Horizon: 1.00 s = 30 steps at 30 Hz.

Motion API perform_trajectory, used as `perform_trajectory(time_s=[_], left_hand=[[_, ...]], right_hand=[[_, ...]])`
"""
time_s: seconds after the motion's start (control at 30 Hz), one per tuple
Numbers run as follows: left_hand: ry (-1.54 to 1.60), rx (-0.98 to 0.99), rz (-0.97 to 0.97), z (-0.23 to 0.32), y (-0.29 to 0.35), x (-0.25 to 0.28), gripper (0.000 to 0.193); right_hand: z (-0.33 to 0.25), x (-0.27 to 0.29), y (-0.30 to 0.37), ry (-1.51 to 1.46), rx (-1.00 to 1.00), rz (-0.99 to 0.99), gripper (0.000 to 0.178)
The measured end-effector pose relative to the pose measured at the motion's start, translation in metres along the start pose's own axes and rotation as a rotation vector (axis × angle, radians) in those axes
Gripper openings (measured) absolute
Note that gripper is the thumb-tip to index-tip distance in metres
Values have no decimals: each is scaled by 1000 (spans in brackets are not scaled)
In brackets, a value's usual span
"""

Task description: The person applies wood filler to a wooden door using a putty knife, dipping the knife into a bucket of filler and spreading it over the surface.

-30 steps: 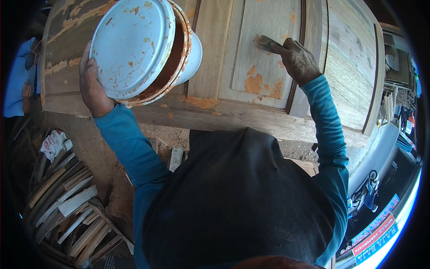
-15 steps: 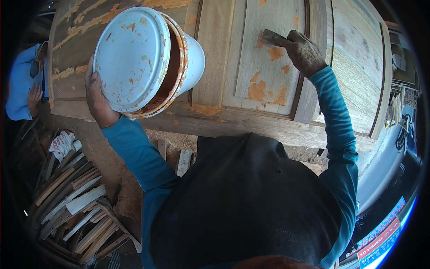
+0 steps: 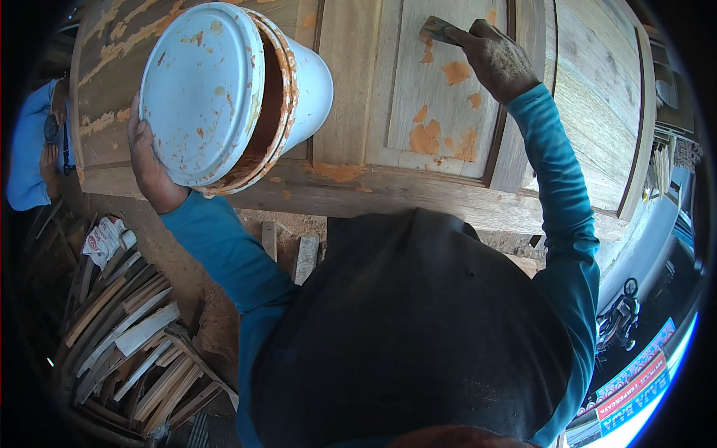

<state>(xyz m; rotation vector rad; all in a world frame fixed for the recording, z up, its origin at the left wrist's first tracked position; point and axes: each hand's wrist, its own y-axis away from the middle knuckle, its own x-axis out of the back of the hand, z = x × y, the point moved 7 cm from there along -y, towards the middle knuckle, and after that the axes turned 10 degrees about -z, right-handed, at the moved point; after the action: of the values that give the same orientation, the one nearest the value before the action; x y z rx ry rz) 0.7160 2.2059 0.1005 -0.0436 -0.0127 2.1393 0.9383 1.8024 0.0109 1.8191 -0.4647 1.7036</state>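
Observation:
My left hand [image 3: 154,160] grips the edge of a white plastic lid [image 3: 202,93] and the tub behind it. The white tub [image 3: 308,93] lies tilted over the wooden door, its rim smeared with orange filler. Between lid and rim a gap shows orange-brown inside. My right hand [image 3: 499,63] is closed around a putty knife [image 3: 442,30], its flat blade on or just above a panel of the door. Patches of orange filler [image 3: 426,138] mark that panel [image 3: 407,89] below the blade.
The large panelled wooden door [image 3: 418,196] spans the space before me. At far left another person in a blue shirt [image 3: 30,149] has hands near the door's end. Stacked wood offcuts [image 3: 142,328] lie at lower left. A motorcycle [image 3: 618,317] stands at the right.
My right hand and the putty knife have moved slightly up and left across the panel. The lid and tub appear shifted a little left and up. The other person's hands have moved.

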Motion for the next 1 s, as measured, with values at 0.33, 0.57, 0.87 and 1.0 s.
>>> perform_trajectory(time_s=[0.33,0.57,0.87,1.0], left_hand=[[25,-36,19,0,2,-1,70],[22,-15,33,-3,3,1,61],[-22,-75,41,-4,-1,5,66],[95,-73,18,-3,4,2,60]], right_hand=[[-24,19,31,13,94,-91,42],[-37,19,45,12,28,-239,38],[-50,25,59,-30,21,-266,29],[-69,20,78,-197,86,-259,30]])
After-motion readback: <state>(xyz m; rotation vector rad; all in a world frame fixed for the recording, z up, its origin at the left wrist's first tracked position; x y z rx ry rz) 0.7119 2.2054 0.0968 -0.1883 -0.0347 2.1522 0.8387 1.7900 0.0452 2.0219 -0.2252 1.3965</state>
